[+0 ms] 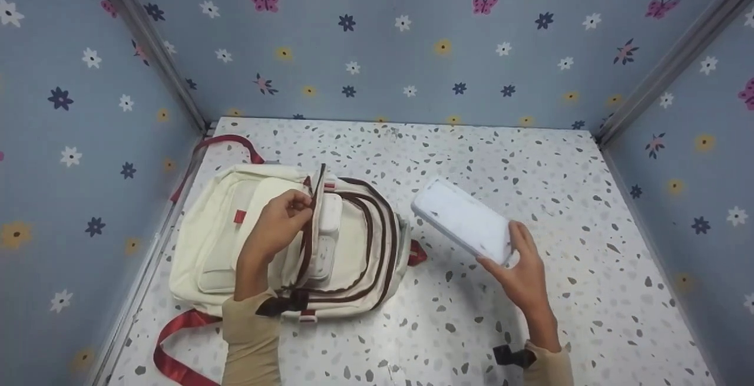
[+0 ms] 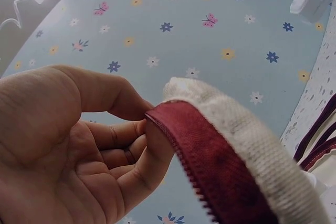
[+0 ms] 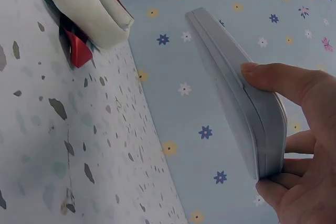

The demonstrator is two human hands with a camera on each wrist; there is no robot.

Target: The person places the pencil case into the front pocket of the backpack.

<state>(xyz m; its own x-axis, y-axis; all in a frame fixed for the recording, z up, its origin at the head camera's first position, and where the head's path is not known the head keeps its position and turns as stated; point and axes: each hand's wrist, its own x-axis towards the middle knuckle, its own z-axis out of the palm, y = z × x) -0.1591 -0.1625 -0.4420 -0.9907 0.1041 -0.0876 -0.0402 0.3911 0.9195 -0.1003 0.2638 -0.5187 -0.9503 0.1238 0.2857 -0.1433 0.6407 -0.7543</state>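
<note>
A cream backpack (image 1: 218, 244) with dark red zips lies on the speckled surface, one pocket unzipped. My left hand (image 1: 274, 227) pinches the edge of the pocket flap (image 2: 210, 135) between thumb and finger, holding it up. Inside the pocket sit two white items, an upper one (image 1: 330, 212) and a lower one (image 1: 321, 256). To the right of the bag, my right hand (image 1: 524, 271) grips one end of a white rectangular case (image 1: 465, 218), held above the surface. In the right wrist view the case (image 3: 236, 93) shows a seam along its side.
Red straps (image 1: 182, 345) trail from the bag on the left. Blue flowered panels (image 1: 400, 38) stand at the back and both sides of the speckled tabletop (image 1: 565, 197). A small red tab (image 1: 417, 253) sticks out at the bag's right end.
</note>
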